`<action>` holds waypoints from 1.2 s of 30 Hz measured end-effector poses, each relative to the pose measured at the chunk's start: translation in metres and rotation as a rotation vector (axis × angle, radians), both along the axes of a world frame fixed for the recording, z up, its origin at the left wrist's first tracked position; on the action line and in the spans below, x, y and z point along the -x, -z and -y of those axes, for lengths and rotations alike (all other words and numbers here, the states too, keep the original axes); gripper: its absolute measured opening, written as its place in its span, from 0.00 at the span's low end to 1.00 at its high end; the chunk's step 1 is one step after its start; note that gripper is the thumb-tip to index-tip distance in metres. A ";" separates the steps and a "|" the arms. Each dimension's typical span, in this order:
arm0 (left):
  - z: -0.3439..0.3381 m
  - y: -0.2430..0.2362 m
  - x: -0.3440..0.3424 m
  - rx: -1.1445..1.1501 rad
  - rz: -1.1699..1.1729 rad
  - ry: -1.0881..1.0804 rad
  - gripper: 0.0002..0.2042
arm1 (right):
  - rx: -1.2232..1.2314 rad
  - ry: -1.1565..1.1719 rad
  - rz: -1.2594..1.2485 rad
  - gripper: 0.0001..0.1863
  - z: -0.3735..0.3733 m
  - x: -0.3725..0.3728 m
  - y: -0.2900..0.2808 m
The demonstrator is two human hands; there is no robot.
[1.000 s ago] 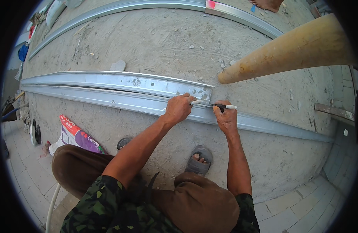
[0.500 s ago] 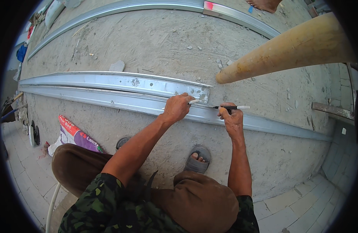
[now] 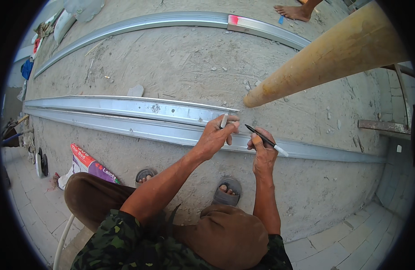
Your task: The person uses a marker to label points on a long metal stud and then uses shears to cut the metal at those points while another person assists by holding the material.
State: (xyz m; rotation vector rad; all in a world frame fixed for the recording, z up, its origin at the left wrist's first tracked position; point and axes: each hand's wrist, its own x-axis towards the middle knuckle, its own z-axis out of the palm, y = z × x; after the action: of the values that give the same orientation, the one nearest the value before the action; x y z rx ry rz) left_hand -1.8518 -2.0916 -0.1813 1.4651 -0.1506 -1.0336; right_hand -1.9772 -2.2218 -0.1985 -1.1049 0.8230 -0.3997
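My left hand [image 3: 216,137] is closed on a small white marker cap [image 3: 224,120], raised over the joined end of two long galvanised metal channels, an upper one [image 3: 122,104] lying alongside a longer lower one [image 3: 99,122] on the dusty concrete. My right hand [image 3: 261,150] grips a black and white marker [image 3: 266,140], its dark tip pointing up-left toward my left hand, above the lower channel. The upper channel's right end is partly hidden behind my left hand.
A thick yellowish pole [image 3: 320,58] reaches down beside the channels. Another metal channel [image 3: 158,20] crosses behind, near a bare foot [image 3: 295,12] of another person. A printed bag [image 3: 92,166] lies at left, a rusty metal bar [image 3: 380,127] at right. My sandalled feet [image 3: 227,191] are below.
My left hand has moved slightly right and down, tipping the cap upright. My right hand has shifted down, turning the marker diagonal. The surroundings appear a little lower in the picture.
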 end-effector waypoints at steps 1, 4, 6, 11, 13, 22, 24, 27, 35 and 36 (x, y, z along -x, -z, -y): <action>0.000 -0.001 0.006 -0.005 0.005 -0.001 0.23 | 0.320 -0.067 -0.009 0.13 -0.002 0.000 0.001; 0.003 -0.001 0.022 0.180 -0.217 0.048 0.28 | 0.800 -0.139 -0.037 0.13 -0.010 -0.002 0.000; 0.006 -0.001 0.031 0.234 -0.281 0.047 0.32 | 0.964 -0.147 -0.060 0.14 -0.019 -0.004 0.001; 0.006 0.008 0.035 0.303 -0.379 0.109 0.32 | 0.999 -0.137 -0.114 0.18 -0.029 0.008 0.011; 0.007 0.015 0.034 0.361 -0.470 0.074 0.31 | 1.036 -0.174 -0.134 0.19 -0.029 0.009 0.009; 0.002 0.033 0.029 0.294 -0.477 -0.041 0.28 | 0.888 -0.355 -0.242 0.16 -0.011 0.033 -0.002; 0.004 0.030 0.028 0.300 -0.425 -0.043 0.28 | 0.879 -0.349 -0.240 0.12 -0.009 0.033 -0.005; 0.004 0.025 0.028 0.324 -0.497 -0.010 0.28 | 0.425 -0.540 -0.261 0.12 -0.019 0.030 -0.009; -0.004 0.035 0.027 0.322 -0.126 0.154 0.33 | 0.173 -0.508 -0.199 0.12 -0.035 0.024 -0.015; -0.006 0.037 0.023 0.325 -0.120 0.151 0.33 | 0.220 -0.559 -0.248 0.12 -0.034 0.032 -0.009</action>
State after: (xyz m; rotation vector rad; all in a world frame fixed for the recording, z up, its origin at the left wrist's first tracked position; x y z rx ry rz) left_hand -1.8747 -2.0852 -0.2188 1.1069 -0.3310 -1.1565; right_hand -2.0087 -2.1883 -0.1891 -1.5524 0.6560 0.1221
